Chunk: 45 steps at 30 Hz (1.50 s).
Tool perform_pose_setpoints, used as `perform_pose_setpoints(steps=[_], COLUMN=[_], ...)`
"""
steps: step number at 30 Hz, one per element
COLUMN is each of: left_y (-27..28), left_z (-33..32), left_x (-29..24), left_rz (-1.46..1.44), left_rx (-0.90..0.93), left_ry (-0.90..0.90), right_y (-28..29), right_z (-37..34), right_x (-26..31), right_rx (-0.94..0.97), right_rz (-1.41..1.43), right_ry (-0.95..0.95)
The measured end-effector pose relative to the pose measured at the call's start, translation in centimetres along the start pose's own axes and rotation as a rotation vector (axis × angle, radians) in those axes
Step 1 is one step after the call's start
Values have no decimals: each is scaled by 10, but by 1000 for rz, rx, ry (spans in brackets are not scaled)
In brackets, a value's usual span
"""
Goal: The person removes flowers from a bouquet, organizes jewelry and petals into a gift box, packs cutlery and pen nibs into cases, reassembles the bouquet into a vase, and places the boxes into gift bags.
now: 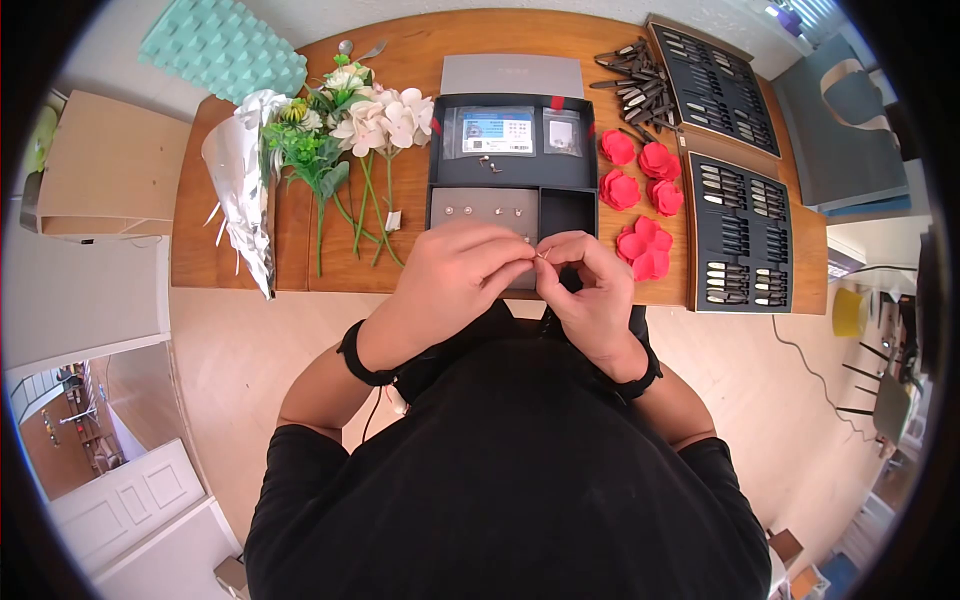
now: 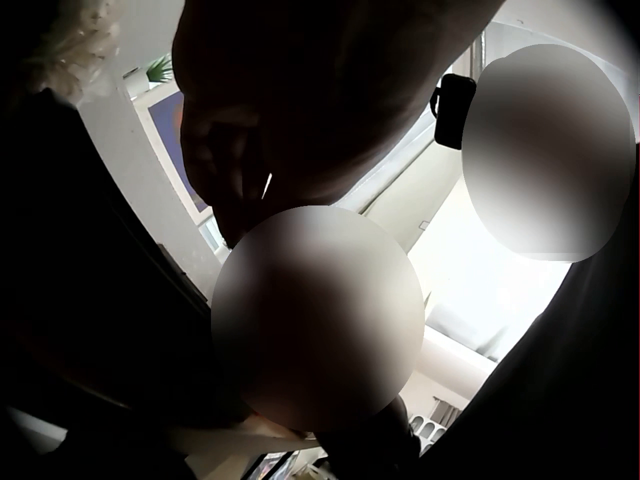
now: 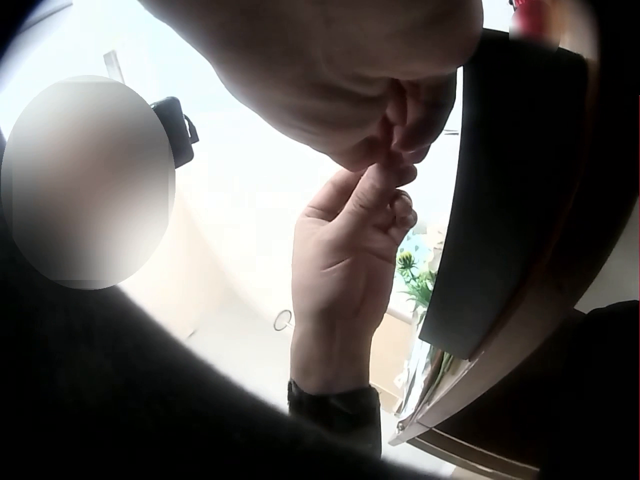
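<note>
Elbows bent, the left hand (image 1: 450, 272) and right hand (image 1: 590, 292) meet at the fingertips beside the black jewelry box (image 1: 572, 172). Both grips are narrow — pinching a tiny metallic piece (image 1: 542, 255).

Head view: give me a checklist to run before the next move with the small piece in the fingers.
1. Left hand pinching the small piece: ok.
2. Right hand meeting it at the fingertips: ok.
3. Small piece's exact shape: cannot tell, too tiny and mostly covered.
4. Black box open: ok.
5. Grey insert fully visible: not ok, hands cover its lower part.
6. Loose parts bagged: not ok, they lie outside the large plastic packet.
</note>
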<state>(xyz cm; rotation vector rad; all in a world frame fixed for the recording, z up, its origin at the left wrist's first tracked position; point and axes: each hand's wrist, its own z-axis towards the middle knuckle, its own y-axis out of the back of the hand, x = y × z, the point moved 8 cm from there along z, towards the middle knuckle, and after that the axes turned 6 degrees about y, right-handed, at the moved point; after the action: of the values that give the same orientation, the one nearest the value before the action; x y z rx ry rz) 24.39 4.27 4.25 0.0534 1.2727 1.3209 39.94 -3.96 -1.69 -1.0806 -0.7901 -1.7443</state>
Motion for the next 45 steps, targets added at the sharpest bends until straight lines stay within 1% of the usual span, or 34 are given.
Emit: perform_pose_setpoints(steps=[1,3,9,12,16,21,26,28,30,31,33,34,35,36,37,39,40,45], left_y=[-1,1,3,1,-2,-1,2,7,16,21,24,27,24,21,21,12,11,3], left_z=[-1,-2,-3,-3,-3,-1,-1,0,2,2,4,4,3,3,4,2,2,3], left_x=[0,-8,-20,-20,-18,-14,-12,-10,-2,1,11,13,15,17,18,20,20,21], left_rz=[0,65,171,174,190,161,165,168,205,205,242,243,261,279,280,257,257,262], left_rx=[0,-70,-120,-131,-108,-99,-122,-127,-124,-122,-44,-42,19,78,80,180,182,217], left_ry=[1,-78,-138,-181,-186,-142,-136,-139,-77,-78,-23,-24,-25,-26,-27,-41,-41,-47], right_y=[0,-1,0,0,0,-1,-2,1,6,9,12,13,13,12,12,10,10,11], right_z=[0,0,2,2,3,4,4,3,5,6,8,9,10,10,10,9,9,9], right_x=[-1,-1,-3,-3,-2,-1,-2,-4,-5,-5,-6,-7,-9,-10,-9,-8,-7,-7], right_rx=[-1,-4,-11,-9,11,31,42,-15,-30,-44,-53,-59,-61,-65,-68,-66,-63,-69], right_rz=[0,6,3,-6,-45,-58,-70,-14,-3,8,3,-3,-2,-10,-19,-54,-91,-105], right_ry=[-4,-8,0,4,21,11,10,13,10,7,-7,-19,-20,16,51,61,71,79])
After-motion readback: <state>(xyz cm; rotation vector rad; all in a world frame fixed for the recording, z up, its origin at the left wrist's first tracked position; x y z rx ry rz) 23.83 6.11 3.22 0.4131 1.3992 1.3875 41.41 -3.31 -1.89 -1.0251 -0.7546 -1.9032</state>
